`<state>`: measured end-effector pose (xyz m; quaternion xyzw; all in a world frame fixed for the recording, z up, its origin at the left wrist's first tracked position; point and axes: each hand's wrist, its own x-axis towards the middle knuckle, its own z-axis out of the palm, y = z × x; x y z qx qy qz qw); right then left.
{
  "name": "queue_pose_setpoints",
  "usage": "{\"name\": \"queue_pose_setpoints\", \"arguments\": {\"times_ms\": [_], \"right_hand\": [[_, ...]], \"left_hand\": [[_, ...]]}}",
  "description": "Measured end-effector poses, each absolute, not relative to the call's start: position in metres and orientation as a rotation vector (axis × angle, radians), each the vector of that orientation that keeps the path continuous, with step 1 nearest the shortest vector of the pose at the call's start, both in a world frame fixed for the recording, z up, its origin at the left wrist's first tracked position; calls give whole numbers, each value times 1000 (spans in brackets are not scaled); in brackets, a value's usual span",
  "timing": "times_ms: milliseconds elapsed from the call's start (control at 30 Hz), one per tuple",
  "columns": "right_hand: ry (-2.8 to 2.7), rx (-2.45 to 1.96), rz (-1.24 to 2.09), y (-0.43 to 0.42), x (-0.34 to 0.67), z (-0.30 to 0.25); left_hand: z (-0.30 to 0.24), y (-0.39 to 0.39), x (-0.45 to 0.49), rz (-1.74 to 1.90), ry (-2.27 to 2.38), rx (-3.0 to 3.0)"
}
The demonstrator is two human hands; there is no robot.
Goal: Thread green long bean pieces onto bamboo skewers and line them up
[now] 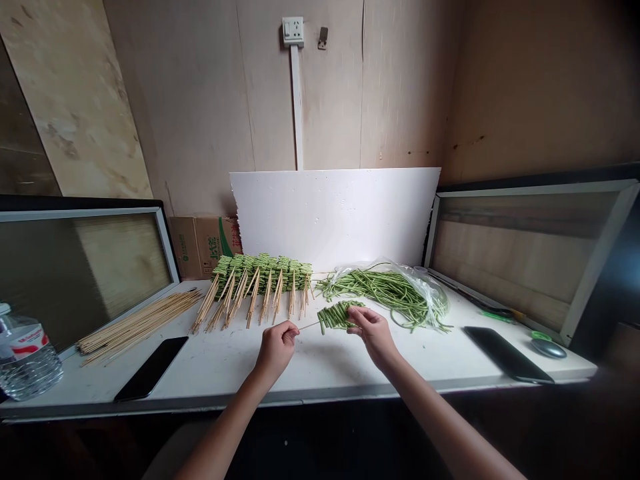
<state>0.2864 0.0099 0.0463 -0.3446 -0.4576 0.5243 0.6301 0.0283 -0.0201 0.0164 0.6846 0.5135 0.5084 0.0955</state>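
My left hand (277, 347) is closed in a pinch on the end of a thin bamboo skewer (309, 325) that points right into a row of short cut green bean pieces (334, 315). My right hand (373, 332) is closed on those bean pieces, holding them on the skewer just above the white table (320, 367). Behind them lies a row of finished bean skewers (260, 280). To the right, long green beans (390, 290) spill from a clear plastic bag.
Bare bamboo skewers (137, 323) lie at the left, with a black phone (153, 367) and a water bottle (25, 357) nearby. Another black phone (507, 353), green scissors (500, 313) and a mouse (549, 347) lie at the right. A white foam board (335, 213) leans behind.
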Motion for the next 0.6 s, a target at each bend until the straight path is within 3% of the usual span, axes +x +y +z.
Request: {"name": "queue_pose_setpoints", "arguments": {"times_ms": [600], "right_hand": [[-1066,-792,1183,6,286,56]], "left_hand": [[25,-25,41,1574,1505,1955]]}}
